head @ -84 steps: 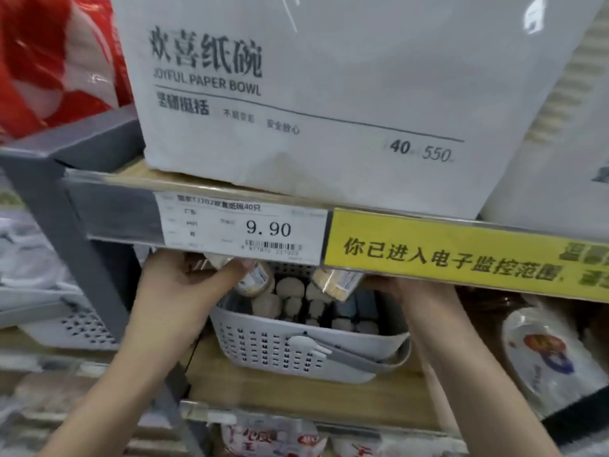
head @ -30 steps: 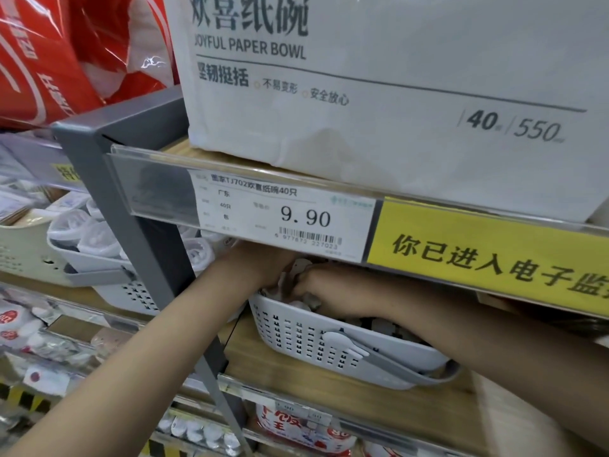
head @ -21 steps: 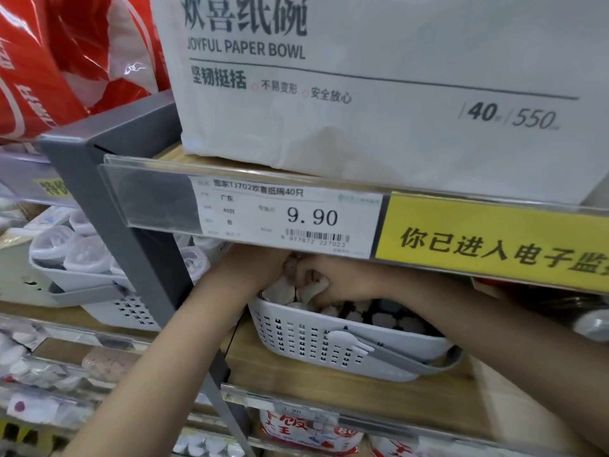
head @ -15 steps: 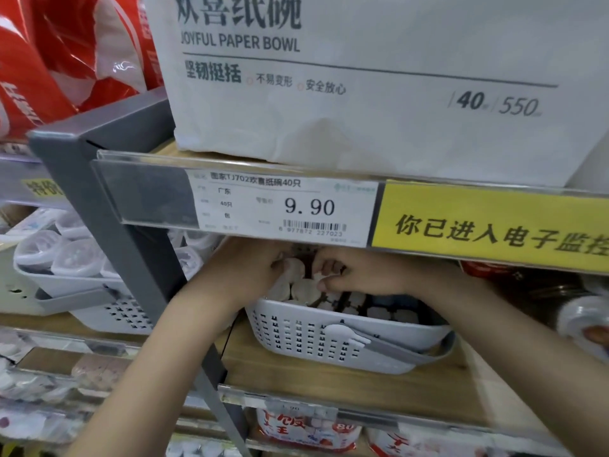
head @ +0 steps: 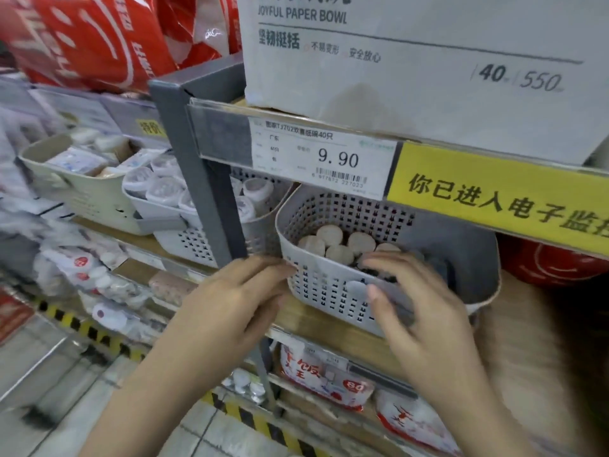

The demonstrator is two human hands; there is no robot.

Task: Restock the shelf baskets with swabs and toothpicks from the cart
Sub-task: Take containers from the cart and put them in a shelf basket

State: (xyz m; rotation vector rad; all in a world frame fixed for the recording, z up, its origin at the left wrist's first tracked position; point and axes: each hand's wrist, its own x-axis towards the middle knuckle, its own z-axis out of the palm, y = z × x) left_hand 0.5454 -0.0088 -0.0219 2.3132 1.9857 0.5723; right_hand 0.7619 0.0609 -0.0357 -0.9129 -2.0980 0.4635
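Store shelving fills the scene, with a paper bowl box (head: 412, 61) on the upper shelf above a 9.90 price tag (head: 324, 158). Below it, a grey perforated basket (head: 329, 291) sits on the wooden shelf (head: 316, 328), holding round-capped tubs (head: 342, 245) clustered at its far left, with the right side apparently unfilled. A person's left hand (head: 240, 291) touches the basket's near left corner with straight fingers, holding nothing. Their right hand (head: 418, 301) hovers over the front rim, fingers loosely spread and empty. Restocking looks partly done; neighbouring baskets (head: 184, 222) to the left appear full.
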